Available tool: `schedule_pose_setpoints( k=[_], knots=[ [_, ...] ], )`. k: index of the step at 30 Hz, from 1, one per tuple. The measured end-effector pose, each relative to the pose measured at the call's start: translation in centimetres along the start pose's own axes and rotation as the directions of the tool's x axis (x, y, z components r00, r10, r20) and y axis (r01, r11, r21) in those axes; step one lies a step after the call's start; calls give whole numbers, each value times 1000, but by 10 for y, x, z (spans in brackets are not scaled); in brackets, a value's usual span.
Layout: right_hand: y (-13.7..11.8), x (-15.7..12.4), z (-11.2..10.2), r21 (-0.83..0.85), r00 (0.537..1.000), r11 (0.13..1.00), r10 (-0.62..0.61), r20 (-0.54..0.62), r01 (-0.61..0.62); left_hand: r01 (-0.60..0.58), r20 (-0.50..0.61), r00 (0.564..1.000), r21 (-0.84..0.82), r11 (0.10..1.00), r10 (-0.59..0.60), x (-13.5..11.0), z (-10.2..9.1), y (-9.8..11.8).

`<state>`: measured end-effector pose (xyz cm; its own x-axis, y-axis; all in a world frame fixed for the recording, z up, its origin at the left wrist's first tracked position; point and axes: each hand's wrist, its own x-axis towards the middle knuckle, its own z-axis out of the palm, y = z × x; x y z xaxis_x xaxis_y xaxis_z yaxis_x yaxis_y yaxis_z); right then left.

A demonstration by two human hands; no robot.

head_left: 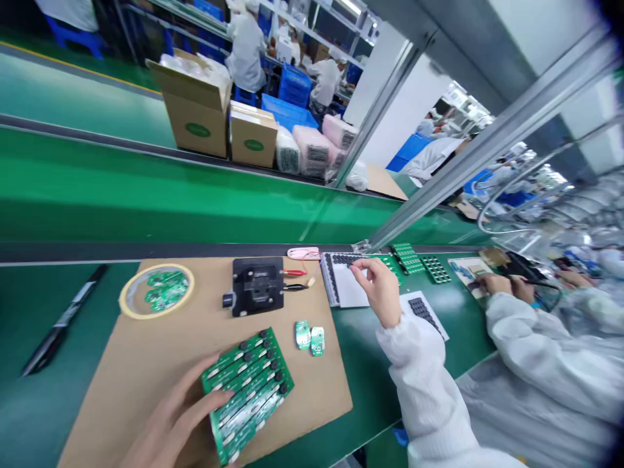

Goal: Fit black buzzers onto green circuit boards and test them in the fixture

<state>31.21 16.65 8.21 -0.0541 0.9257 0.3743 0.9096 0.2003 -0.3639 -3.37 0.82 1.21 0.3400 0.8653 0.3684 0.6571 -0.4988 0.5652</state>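
Observation:
My left hand [182, 406] grips a green circuit board panel [251, 390] by its left side, tilted above the cardboard. Small round black parts [283, 389] sit along its right and upper strips. My right hand [377, 286] is over a white sheet [351, 289] that carries rows of round black pieces along its top and left edges. Its thumb and forefinger are pinched together at the top row; whatever is between the fingertips is too small to make out. A second white sheet [441, 323] with black pieces lies under the right sleeve's far side.
On the cardboard [302, 416] are a black test fixture [258, 286] with clip leads, two small boards [316, 341] and a tape roll [127, 302] around more boards. A marker [65, 318] lies left. Board panels [408, 258] lie right, near a co-worker's hands [494, 284]. A metal post [414, 211] rises behind.

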Motion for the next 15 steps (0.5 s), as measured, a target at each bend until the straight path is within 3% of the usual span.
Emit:
schedule_pose_setpoints(
  k=[2,5,9,15],
  knots=[
    [-27,-25,2,222,997,975,-42,63,27,20,28,999,-14,1000,-19,2,-4,7],
    [-69,-67,16,541,964,841,-145,222,2,61,67,996,-31,998,-59,4,-7,16],
    [-99,-103,42,598,937,802,-200,286,-12,45,53,998,-68,997,-42,7,-8,24],
    [-104,-111,59,577,940,814,-250,233,73,91,90,993,-98,991,-83,12,-10,33]
  ],
)
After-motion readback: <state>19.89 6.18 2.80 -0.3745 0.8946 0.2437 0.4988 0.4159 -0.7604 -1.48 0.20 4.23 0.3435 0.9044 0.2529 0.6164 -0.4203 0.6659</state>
